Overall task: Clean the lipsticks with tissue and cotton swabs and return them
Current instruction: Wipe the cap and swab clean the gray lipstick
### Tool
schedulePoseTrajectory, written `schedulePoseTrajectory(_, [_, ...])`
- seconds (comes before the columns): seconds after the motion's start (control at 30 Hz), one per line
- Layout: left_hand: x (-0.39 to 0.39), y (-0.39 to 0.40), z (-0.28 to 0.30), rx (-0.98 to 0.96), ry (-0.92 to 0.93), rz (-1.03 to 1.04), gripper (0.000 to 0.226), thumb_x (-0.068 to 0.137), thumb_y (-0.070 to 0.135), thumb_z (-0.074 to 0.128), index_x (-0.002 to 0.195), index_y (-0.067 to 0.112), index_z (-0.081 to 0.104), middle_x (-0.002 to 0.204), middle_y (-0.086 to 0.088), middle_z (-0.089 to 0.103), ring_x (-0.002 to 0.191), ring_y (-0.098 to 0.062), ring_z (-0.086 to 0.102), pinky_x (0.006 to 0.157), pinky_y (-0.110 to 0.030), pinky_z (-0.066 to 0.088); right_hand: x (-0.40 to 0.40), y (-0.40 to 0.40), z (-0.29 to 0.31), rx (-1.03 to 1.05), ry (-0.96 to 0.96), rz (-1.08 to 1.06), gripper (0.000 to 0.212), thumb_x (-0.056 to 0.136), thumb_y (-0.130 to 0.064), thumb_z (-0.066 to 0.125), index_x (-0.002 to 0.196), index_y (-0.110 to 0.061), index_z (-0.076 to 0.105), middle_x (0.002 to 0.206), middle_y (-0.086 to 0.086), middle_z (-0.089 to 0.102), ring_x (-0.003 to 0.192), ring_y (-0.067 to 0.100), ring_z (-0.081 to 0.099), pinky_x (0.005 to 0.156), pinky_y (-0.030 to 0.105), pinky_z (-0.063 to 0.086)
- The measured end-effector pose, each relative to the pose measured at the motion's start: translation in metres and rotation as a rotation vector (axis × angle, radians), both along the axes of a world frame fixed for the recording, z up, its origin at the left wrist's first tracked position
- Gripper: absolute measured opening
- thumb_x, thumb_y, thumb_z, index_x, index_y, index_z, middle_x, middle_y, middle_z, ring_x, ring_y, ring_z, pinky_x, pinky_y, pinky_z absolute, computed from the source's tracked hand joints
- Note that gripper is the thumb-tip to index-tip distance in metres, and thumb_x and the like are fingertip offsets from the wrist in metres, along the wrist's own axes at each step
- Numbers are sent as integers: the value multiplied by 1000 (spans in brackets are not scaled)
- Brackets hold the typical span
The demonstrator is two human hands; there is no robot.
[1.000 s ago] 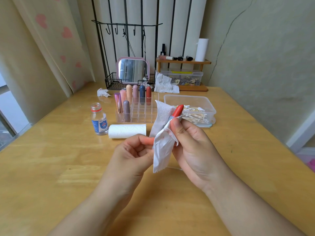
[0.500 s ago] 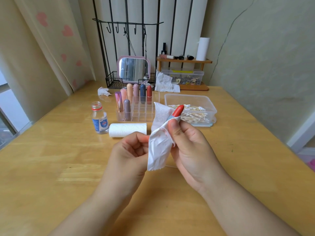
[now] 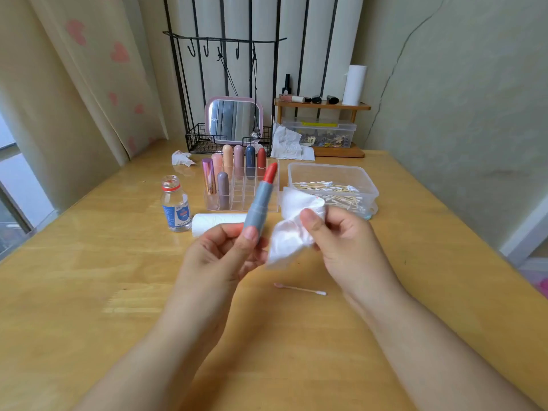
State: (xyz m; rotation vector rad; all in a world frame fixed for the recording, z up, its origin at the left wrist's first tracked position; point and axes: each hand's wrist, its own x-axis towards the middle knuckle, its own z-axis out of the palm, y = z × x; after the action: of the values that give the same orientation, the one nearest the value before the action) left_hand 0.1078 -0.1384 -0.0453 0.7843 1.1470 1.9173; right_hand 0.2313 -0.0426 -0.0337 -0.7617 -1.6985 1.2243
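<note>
Your left hand (image 3: pixel 225 250) pinches the open lipstick (image 3: pixel 261 200) by the base of its grey tube, thumb in front, fingers curled behind; the tube tilts up and to the right, red bullet exposed in front of the clear organiser (image 3: pixel 243 197); your right hand (image 3: pixel 341 241) is clamped on the crumpled tissue (image 3: pixel 292 232), which sits just beside the tube and apart from the bullet.

Judged step: wiping the tube and bullet; to do it well, keep the grip low so the upper tube stays reachable; find a clean fold of tissue; wipe the collar with light pressure; the soft bullet will likely smear or snap under a side load.

A cotton swab (image 3: pixel 299 289) lies on the surface (image 3: pixel 89 277) near your right wrist; it suits the narrow rim, in my judgement; more swabs sit in the clear box (image 3: pixel 364 179).

Capped lipsticks stand in the organiser's back slots; the cap for this one is not visible.
</note>
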Motion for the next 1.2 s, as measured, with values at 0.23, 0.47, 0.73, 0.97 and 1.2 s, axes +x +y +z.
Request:
schedulePoseTrajectory(0.23, [-9, 2, 6, 19, -76, 1, 24, 73, 23, 62, 91, 7, 64, 72, -6, 65, 63, -14, 62, 67, -21, 55, 5, 40, 10, 542, -662, -163, 17, 90, -3, 55, 81, -14, 64, 84, -1, 47, 73, 9, 43, 67, 4, 32])
schedulePoseTrajectory(0.47, [-22, 7, -9, -147, 254, 30, 11, 87, 7, 61, 95, 13, 59, 80, -5, 74, 78, -15, 70, 80, -29, 52, -14, 40, -9, 517, -969, 2, 30, 92, -12, 51, 121, -18, 56, 115, 5, 62, 104, 23, 55, 82, 29, 41])
schedulePoseTrajectory(0.73, [-26, 14, -31, -333, 963, 244, 16, 79, 20, 74, 85, 29, 62, 85, 14, 55, 81, -6, 48, 69, -9, 35, -4, 33, -23, 496, -828, -11, 14, 90, -16, 56, 98, -18, 68, 94, -1, 63, 91, 16, 53, 69, 25, 34])
schedulePoseTrajectory(0.97, [-27, 20, -34, -487, 1107, 326, 12, 82, 32, 70, 92, 33, 64, 80, 17, 57, 85, -9, 43, 82, -30, 30, 4, 27, -34, 492, -711, -58, 12, 89, -15, 59, 93, -21, 68, 85, -9, 57, 78, 9, 48, 64, 4, 33])
schedulePoseTrajectory(1.2, [-27, 25, -37, -575, 1182, 340, 17, 81, 38, 69, 95, 29, 65, 90, 14, 57, 95, -13, 46, 77, -30, 25, 5, 27, -40, 477, -681, -31, 15, 88, -14, 60, 99, -19, 69, 90, -5, 62, 83, 12, 53, 66, 18, 35])
